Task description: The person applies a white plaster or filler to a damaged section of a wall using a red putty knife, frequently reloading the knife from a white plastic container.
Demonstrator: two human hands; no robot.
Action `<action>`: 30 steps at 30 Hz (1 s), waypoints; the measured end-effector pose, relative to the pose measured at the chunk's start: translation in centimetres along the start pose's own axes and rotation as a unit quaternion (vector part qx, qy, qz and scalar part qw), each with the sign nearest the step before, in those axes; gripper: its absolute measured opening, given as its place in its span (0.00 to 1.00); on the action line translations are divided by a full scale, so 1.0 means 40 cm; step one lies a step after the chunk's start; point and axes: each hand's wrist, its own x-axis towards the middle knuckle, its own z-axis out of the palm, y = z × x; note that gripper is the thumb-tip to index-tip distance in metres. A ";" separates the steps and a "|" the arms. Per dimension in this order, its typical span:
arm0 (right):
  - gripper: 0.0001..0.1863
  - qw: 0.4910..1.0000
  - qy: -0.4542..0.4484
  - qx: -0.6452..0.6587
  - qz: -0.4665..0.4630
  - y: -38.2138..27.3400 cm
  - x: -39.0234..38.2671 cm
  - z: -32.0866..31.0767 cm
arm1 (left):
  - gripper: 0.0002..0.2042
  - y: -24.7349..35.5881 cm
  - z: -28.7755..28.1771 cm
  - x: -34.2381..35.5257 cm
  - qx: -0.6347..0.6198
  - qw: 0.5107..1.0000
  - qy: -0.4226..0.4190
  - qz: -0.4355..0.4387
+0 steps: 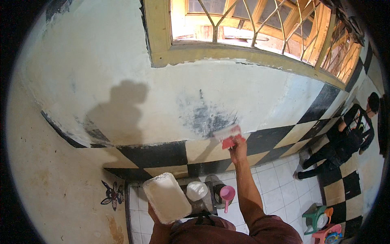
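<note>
My right hand (239, 147) grips a red putty spreader (230, 137), its wide whitish blade against the wall (170, 97) at the lower edge of a dark, thinly coated patch (207, 118). White filler coats the wall around that patch. Near my body, my left hand (153, 214) holds a white rectangular tray (167, 198) from its left side and below. Most of its fingers are hidden under the tray. Pale smears of filler cover the tray's inside and rim.
A white container (197, 190) and a pink dipper (227, 193) stand below, right of the tray. Black and beige checks (156, 158) line the lower wall. A barred yellow window frame (162, 53) is above. Another person (347, 136) stands at right, near green (313, 219) and pink stools (326, 234).
</note>
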 end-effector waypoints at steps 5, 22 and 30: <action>0.06 0.991 0.009 -0.099 0.086 0.155 0.015 -0.198 | 0.37 -0.016 -0.011 0.010 -0.010 1.000 -0.012 -0.016; 0.09 0.997 -0.012 0.009 -0.082 -0.134 -0.030 0.062 | 0.28 -0.039 0.138 0.017 -0.053 0.998 0.011 -0.011; 0.05 0.900 0.125 -0.366 -0.202 0.220 0.048 -0.267 | 0.32 -0.043 0.048 0.037 -0.015 1.000 0.016 -0.019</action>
